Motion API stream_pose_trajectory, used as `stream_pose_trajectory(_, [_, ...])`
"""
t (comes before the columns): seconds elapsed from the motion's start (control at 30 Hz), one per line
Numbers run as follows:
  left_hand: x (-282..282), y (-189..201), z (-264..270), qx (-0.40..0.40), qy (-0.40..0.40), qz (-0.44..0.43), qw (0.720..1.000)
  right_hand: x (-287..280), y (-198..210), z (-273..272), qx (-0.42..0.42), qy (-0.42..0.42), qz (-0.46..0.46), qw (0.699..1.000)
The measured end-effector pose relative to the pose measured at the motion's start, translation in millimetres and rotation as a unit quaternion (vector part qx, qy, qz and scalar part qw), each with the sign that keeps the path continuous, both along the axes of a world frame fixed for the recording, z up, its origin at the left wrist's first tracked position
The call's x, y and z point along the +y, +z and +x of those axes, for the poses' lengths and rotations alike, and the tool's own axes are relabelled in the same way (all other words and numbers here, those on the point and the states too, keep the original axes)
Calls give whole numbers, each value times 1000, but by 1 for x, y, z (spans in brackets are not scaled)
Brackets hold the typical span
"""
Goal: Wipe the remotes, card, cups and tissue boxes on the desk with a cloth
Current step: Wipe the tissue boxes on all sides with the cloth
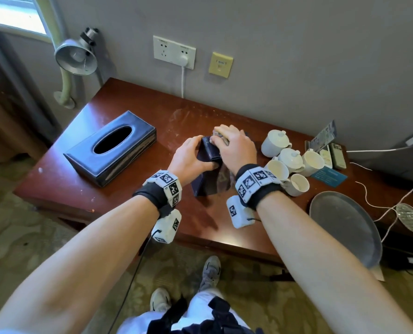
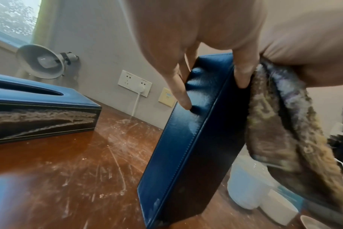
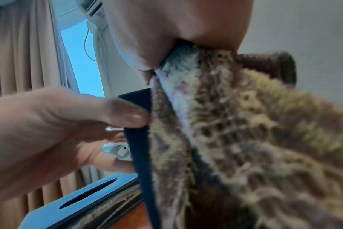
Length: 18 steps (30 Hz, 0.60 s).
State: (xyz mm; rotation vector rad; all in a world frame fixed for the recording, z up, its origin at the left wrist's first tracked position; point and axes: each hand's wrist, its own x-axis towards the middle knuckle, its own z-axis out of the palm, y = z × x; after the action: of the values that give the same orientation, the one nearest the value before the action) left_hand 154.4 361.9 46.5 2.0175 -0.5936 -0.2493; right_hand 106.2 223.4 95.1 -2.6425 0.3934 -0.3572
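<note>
Dark blue tissue box [image 2: 186, 139], seemingly mottled brown cloth [image 3: 245, 139], white cups [image 1: 275, 143]

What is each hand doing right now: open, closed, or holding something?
Left hand: closed round the upright blue tissue box, holding it.
Right hand: closed on the cloth, pressing it against that box.

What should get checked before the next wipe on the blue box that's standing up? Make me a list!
1. Left hand grips the upright tissue box: ok.
2. Cloth lies between right hand and that box: ok.
3. Cups stand close to the right wrist: not ok, mind them.
4. Flat tissue box lies apart, to the left: ok.
5. Hidden far side is clean: cannot tell.
</note>
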Motion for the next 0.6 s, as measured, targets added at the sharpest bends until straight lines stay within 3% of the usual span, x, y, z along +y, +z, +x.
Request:
stream_pose_trajectory(0.17, [6,-4,11,-10,-34,17,999,2,-9,-8,-30,95,-9,995])
stream_pose_trajectory(0.37, [-3,-1,15,0,-58,28,998,-30,6,4,11,-30,5,999])
stream_pose_trajectory(0.6, [-2,-4,16,-23,-69,44,996,-10,-10,-10,-32,117,13,993])
